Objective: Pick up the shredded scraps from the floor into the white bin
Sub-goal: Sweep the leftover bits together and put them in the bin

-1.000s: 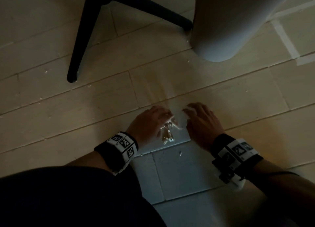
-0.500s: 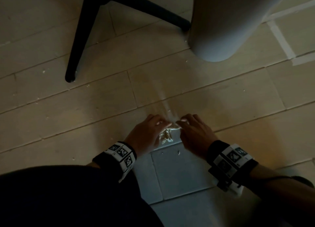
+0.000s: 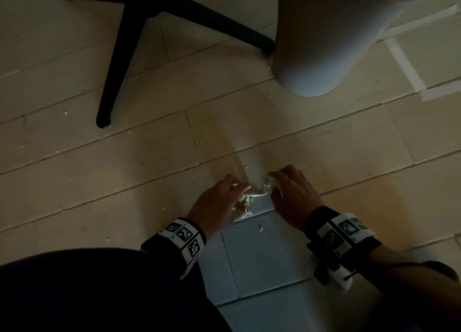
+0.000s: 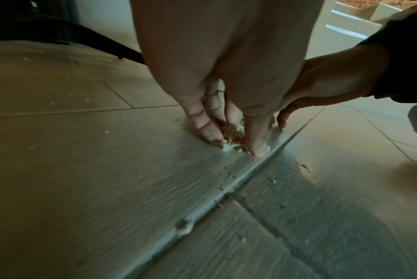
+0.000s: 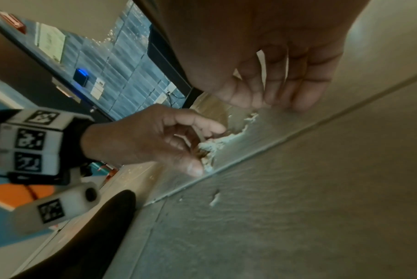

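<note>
Shredded scraps (image 3: pixel 245 202) gathered on the floor (image 3: pixel 124 182) between both hands.

The left hand (image 3: pixel 217 207) pinches the clump between thumb and curled fingers; the right hand (image 3: pixel 293 197) rests just beside it, fingers loosely bent, holding nothing visible. The white bin (image 3: pixel 324 40) stands beyond the right hand, its top cut off in dim light.

Floor (image 3: pixel 139 182): pale wood-look planks, matt, fine rippled grain in wrist views; thin seams between boards.
Scraps (image 3: pixel 245 202): dry, fibrous shreds, tan and whitish, paper-like, crumpled and rough.
Bin (image 3: pixel 324 45): smooth, white, plastic-looking, dull sheen.
Chair legs (image 3: pixel 117 65): black, smooth, matt.
Wristbands (image 3: pixel 184 237): dark cloth under hard white plates with printed black markers.
</note>
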Tool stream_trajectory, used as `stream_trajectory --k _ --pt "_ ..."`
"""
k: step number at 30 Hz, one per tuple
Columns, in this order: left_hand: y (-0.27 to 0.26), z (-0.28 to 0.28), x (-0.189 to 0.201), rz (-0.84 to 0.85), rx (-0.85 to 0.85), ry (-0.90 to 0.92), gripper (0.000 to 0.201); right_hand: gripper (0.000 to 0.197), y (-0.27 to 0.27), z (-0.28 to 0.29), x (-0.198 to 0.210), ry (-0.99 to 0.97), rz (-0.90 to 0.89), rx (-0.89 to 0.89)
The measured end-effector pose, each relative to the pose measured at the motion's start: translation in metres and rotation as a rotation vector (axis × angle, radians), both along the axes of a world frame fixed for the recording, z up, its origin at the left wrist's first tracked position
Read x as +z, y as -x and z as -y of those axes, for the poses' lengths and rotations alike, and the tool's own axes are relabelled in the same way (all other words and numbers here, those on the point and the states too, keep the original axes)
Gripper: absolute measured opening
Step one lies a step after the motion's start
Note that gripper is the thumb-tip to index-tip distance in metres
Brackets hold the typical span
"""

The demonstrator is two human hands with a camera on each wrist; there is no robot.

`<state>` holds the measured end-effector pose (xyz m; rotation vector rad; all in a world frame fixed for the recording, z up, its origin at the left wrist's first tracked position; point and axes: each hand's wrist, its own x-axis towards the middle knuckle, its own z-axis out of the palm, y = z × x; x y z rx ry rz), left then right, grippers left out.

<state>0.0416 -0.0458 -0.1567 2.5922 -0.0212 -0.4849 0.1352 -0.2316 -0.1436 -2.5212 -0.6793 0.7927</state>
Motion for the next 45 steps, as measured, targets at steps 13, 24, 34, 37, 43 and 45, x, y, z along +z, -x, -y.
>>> stream_trajectory --k 13,24,34,37,43,45 --pt "0.021 0.007 0.002 -0.129 0.534 0.373 0.056 0.035 0.007 -0.016 0.005 -0.199 -0.416 -0.131" --pt "-0.053 -0.008 0.013 -0.012 0.109 -0.009 0.047 0.036 -0.025 0.004 0.009 -0.292 -0.318 -0.428" --pt "-0.016 0.003 0.018 -0.007 -0.206 -0.046 0.057 0.043 -0.032 0.012 0.003 -0.330 -0.361 -0.522" --pt "-0.012 0.006 0.015 0.020 -0.283 -0.105 0.060 0.040 -0.033 0.012 0.000 -0.329 -0.377 -0.530" --pt "-0.010 0.005 0.013 0.106 -0.392 -0.131 0.049 0.025 -0.034 0.014 -0.008 -0.294 -0.354 -0.511" --pt "-0.009 0.003 0.011 0.122 -0.440 -0.139 0.043 0.022 -0.033 0.015 -0.012 -0.287 -0.339 -0.497"
